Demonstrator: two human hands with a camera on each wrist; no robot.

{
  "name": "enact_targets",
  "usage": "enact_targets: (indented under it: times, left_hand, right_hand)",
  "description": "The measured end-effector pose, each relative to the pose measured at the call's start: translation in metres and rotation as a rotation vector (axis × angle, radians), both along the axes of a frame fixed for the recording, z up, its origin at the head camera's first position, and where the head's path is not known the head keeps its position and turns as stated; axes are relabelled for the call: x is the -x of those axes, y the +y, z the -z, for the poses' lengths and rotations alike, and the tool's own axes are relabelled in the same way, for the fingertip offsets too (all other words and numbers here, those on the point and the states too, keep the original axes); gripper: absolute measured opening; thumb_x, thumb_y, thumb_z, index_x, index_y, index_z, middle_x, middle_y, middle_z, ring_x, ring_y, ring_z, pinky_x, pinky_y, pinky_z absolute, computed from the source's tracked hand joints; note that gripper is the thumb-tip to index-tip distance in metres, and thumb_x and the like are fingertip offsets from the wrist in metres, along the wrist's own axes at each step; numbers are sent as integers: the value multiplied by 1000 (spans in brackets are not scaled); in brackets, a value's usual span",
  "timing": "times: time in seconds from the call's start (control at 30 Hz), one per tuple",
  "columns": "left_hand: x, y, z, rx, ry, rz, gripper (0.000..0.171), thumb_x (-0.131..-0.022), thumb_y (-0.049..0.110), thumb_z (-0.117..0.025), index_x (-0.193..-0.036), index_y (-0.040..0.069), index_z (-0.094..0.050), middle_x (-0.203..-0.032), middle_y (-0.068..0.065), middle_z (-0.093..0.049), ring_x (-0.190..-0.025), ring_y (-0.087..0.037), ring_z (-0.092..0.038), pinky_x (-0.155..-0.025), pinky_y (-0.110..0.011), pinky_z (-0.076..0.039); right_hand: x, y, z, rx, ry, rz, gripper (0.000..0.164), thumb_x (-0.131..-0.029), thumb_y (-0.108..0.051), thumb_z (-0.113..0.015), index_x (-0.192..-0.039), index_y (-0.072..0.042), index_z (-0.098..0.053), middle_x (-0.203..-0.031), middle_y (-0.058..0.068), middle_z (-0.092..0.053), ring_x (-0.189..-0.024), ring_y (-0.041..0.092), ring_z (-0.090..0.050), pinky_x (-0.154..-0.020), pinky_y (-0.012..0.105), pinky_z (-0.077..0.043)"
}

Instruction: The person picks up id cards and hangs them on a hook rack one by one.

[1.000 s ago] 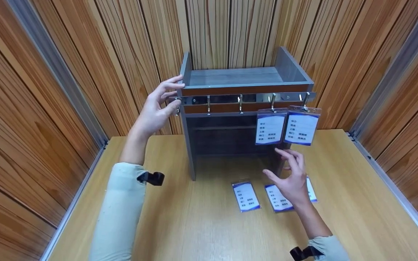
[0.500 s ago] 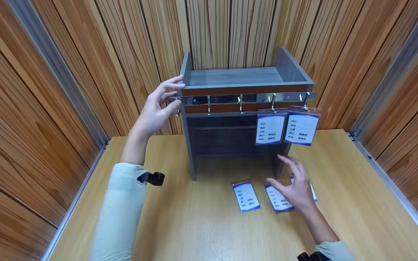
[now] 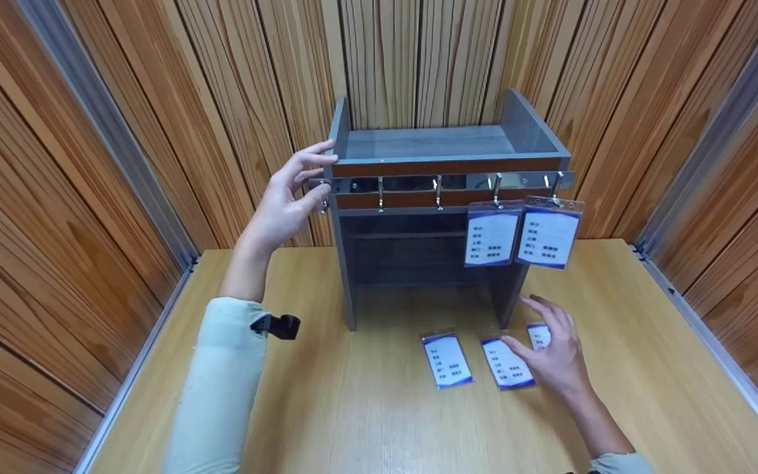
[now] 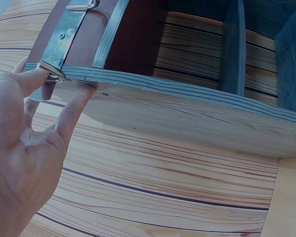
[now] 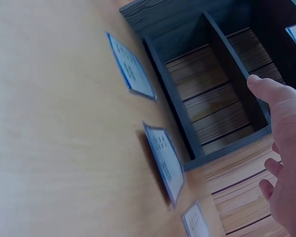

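In the head view, my left hand [image 3: 280, 207] holds the upper left corner of a small grey shelf unit [image 3: 428, 141], by the projecting end of its metal hook rail [image 3: 408, 183]. In the left wrist view, my fingers touch the end hook [image 4: 52, 71] and the side panel [image 4: 187, 106]. Two ID badges, a left one [image 3: 492, 237] and a right one [image 3: 549, 236], hang from the rail's right hooks. My right hand [image 3: 560, 355], fingers apart and holding nothing, hovers over the table badges: a left badge [image 3: 447, 360], a middle badge [image 3: 504, 362] and a partly covered right badge [image 3: 539, 334].
The unit stands on a light wooden table [image 3: 353, 408], close to the slatted wooden wall [image 3: 418, 66] behind. Two more hooks, a left one [image 3: 380, 194] and a middle one [image 3: 438, 192], carry nothing. Metal strips edge the table at both sides.
My right hand has moved down and to the right, from below the hanging badges to over the table badges. My left hand stays at the shelf unit's corner.
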State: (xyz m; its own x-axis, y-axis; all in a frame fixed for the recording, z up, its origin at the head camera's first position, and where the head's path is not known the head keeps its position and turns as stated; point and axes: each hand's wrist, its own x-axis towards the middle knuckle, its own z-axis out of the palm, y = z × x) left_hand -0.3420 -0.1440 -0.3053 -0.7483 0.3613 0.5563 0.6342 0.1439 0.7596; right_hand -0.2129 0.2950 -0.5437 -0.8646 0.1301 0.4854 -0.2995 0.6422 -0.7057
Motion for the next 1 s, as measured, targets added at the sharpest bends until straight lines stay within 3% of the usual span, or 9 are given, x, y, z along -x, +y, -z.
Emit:
enact_targets:
  times: [0.5, 0.8, 1.0]
  left_hand:
    - [2, 0, 1, 2, 27, 1, 38, -111, -5, -57, -150, 0, -59, -180, -10, -45, -167, -33, -45, -140, -58, -35]
    - [0, 2, 1, 9, 30, -2, 39, -112, -4, -57, -150, 1, -60, -180, -8, -45, -166, -33, -46, -140, -59, -36]
    - [0, 0, 1, 11, 14, -9, 39, -112, -4, -58, -150, 2, -60, -181, -8, -44, -164, -38, -46, -138, -62, -37]
  right_hand:
    - [-3, 6, 8, -55, -191, 7, 77, -91, -26, -95, -159, -11, -60, -168, 28, -38, -156, 52, -35, -125, 81, -37]
    - [-3, 4, 15, -86, -252, 4, 74, -90, -30, -96, -156, -16, -65, -162, 31, -42, -149, 52, -38, -118, 81, -42]
    - [0, -2, 22, -112, -251, 2, 75, -88, -30, -98, -154, -16, -66, -155, 30, -47, -142, 48, -41, -108, 68, -47]
